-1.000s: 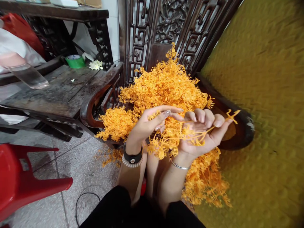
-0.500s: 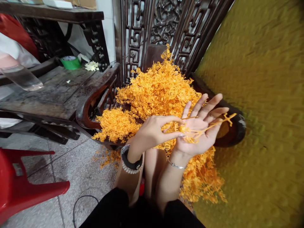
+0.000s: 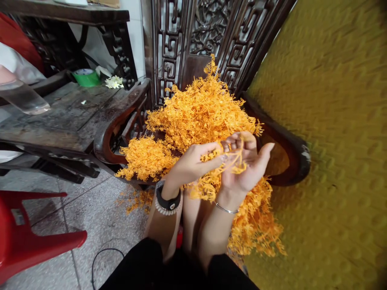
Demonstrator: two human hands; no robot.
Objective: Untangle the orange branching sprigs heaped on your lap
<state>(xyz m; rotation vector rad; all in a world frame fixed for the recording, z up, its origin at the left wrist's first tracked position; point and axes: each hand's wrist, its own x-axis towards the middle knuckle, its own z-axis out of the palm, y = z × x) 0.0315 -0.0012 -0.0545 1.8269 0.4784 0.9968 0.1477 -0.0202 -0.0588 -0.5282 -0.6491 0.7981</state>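
My left hand [image 3: 196, 161] is closed, thumb and fingertips pinching a thin, branching orange plastic-looking sprig [image 3: 237, 159]. Part of the sprig stretches across the palm of my right hand [image 3: 243, 167] and is blurred there. That hand is turned palm up, its fingers half curled and its thumb held out to the side. Other loose orange sprigs [image 3: 202, 191] hang below my left hand over my legs. Right behind both hands rises a large heap of the same orange sprigs [image 3: 199, 112], resting on a dark carved wooden chair [image 3: 104, 139].
A smaller orange clump [image 3: 148, 157] lies left of the heap. On the dark wooden bench [image 3: 57, 129] are green tape [image 3: 86, 77], pale flowers [image 3: 114, 82] and a clear bottle [image 3: 26, 96]. A red stool [image 3: 30, 229] stands lower left. A yellow-brown textured surface [image 3: 338, 161] borders the right.
My right hand's fingers have curled in from spread, and its thumb now points out to the right. The sprig has swung from pointing right to upright. Orange sprigs now hang lower beneath my left hand.
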